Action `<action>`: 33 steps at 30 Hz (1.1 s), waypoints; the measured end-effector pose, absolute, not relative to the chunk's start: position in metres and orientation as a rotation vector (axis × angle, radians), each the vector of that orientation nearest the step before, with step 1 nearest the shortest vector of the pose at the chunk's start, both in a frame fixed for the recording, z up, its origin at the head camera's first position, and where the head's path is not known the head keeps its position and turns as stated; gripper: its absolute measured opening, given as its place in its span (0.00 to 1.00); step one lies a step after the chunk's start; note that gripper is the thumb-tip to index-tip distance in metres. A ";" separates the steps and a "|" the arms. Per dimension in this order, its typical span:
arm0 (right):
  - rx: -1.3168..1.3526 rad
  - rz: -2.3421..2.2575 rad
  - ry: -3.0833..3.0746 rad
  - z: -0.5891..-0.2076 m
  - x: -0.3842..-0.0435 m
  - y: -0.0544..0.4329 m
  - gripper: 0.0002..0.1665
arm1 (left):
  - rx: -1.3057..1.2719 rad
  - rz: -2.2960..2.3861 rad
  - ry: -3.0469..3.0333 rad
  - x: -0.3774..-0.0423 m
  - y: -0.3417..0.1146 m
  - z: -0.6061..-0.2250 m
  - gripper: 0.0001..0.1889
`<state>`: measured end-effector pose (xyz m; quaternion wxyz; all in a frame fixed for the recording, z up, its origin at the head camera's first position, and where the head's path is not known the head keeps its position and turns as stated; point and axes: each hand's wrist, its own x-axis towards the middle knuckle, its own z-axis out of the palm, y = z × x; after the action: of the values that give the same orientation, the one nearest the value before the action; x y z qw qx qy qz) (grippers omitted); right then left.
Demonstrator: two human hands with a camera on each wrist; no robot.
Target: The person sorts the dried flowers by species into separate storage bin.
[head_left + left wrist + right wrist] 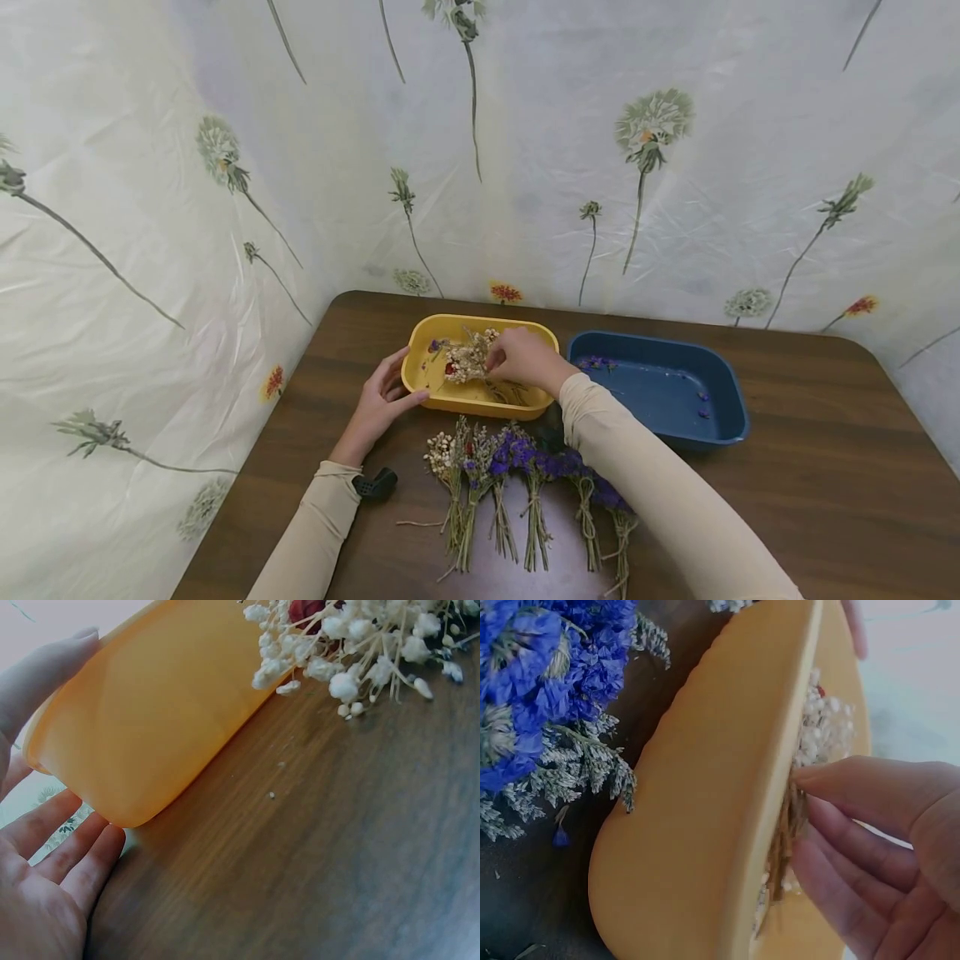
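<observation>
My right hand [525,358] pinches the stems of a dried flower bunch [467,363] between thumb and fingers, inside the yellow tub [480,408]. The bunch has small white blossoms and a red bud; its brown stems [786,832] run below the fingertips in the right wrist view. My left hand [378,404] holds the tub's left end, thumb at the near rim and fingers round the outer corner. In the left wrist view, the left hand [52,870] has its lower fingers spread beside the tub wall [165,712]. Loose purple petals lie in the tub.
A blue tub [675,400] with a few purple petals stands right of the yellow one. Several tied dried bunches, white ones [442,454] and purple ones [525,450], lie in a row in front. The brown table [825,467] meets a flower-printed curtain [525,183] behind.
</observation>
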<state>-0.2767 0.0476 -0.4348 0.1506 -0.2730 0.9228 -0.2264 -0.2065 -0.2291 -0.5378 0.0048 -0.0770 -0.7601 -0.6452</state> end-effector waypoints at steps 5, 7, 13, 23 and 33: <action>-0.762 -0.585 2.617 -0.437 -0.278 0.043 0.06 | -0.236 -2.021 -2.381 -0.207 -0.229 -0.538 0.43; -0.750 -0.560 2.612 -0.438 -0.279 0.042 0.06 | -0.230 -2.032 -2.377 -0.207 -0.229 -0.538 0.43; -0.730 -0.475 2.623 -0.435 -0.279 0.037 0.09 | -0.228 -2.034 -2.384 -0.207 -0.229 -0.538 0.43; -0.751 -0.424 2.643 -0.432 -0.278 0.034 0.05 | -0.233 -2.020 -2.383 -0.207 -0.230 -0.538 0.43; -0.779 -0.470 2.703 -0.422 -0.269 0.034 0.07 | -0.219 -2.028 -2.381 -0.207 -0.229 -0.538 0.43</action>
<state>-0.2690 0.0340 -0.4218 0.1444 -0.2701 0.9378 -0.1632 -0.2071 -0.2291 -0.5376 0.0032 -0.0700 -0.7593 -0.6469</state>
